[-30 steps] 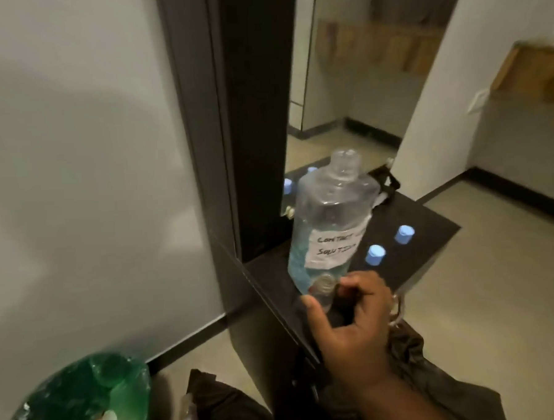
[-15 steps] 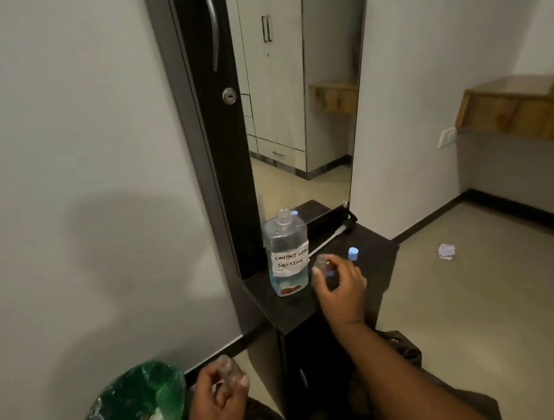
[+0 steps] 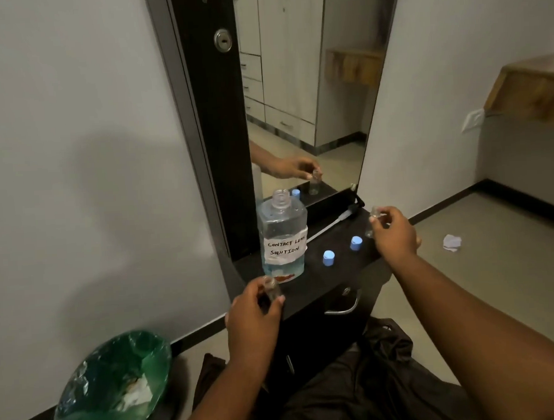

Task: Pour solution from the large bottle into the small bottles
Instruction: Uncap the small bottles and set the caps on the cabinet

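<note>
The large clear bottle (image 3: 282,235), uncapped and labelled "contact lens solution", stands upright on the black dresser shelf (image 3: 324,281) with blue liquid in its lower part. My left hand (image 3: 254,313) holds a small clear bottle (image 3: 271,287) at the shelf's front left edge, just in front of the large bottle. My right hand (image 3: 394,232) grips a second small clear bottle (image 3: 375,219) over the shelf's right end. Two blue caps (image 3: 328,258) (image 3: 356,243) stand on the shelf between my hands.
A tall mirror (image 3: 298,96) rises behind the shelf and reflects my right hand. A white pump tube (image 3: 334,225) lies by the mirror. A green-lined bin (image 3: 118,385) stands on the floor at lower left. Crumpled paper (image 3: 451,242) lies on the floor to the right.
My left hand rose from near the bin to the shelf's front edge with its small bottle. My right hand moved right along the shelf with the other small bottle. The camera pulled back.
</note>
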